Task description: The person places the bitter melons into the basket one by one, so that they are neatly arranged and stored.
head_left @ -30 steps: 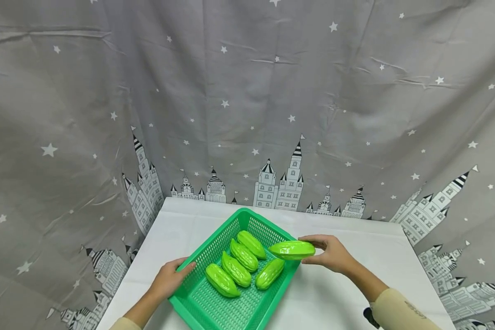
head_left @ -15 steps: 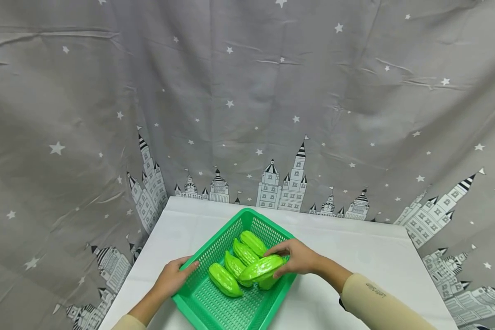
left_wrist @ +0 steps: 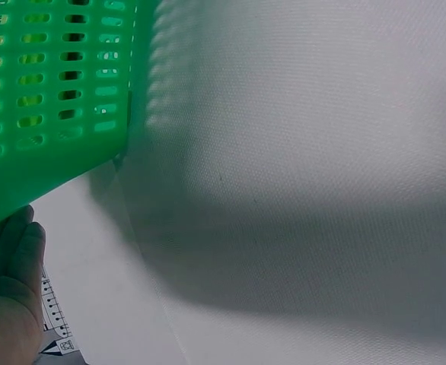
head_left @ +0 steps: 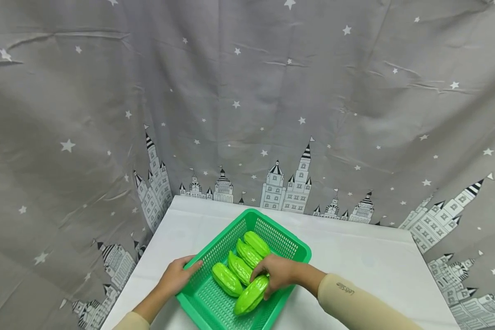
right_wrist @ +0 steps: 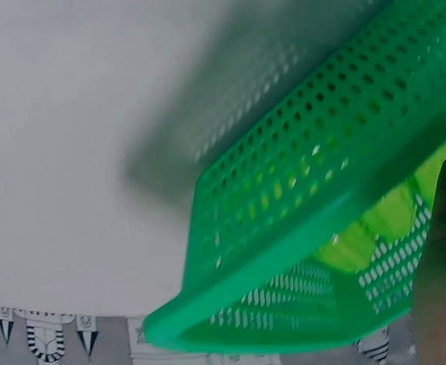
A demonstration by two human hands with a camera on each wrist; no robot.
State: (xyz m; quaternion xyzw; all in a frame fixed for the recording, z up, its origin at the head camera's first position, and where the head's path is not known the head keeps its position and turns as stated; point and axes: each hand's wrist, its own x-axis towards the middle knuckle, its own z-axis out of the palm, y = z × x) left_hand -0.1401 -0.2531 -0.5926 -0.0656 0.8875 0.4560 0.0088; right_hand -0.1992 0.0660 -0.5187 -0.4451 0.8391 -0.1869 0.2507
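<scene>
A green plastic basket (head_left: 299, 245) with slotted walls stands slantwise on the white table. Several glossy, ridged bitter melons (head_left: 227, 279) lie in it side by side. My left hand (head_left: 177, 275) grips the basket's left rim, thumb over the inner side; in the left wrist view that hand (left_wrist: 14, 281) shows under the rim. Inside the basket, my right hand (head_left: 278, 272) holds a bitter melon (head_left: 249, 298) from above, low over the basket's floor. The hand hides part of the basket's right side. Only a dark edge of the right hand (right_wrist: 444, 281) appears in the right wrist view.
White cloth (head_left: 354, 256) covers the table around the basket. A grey curtain (head_left: 247, 91) printed with stars and castles hangs behind and at both sides of the table.
My right hand has carried the bitter melon from over the basket's right rim leftward and down into the basket, toward its near part. The left hand has kept its grip on the rim.
</scene>
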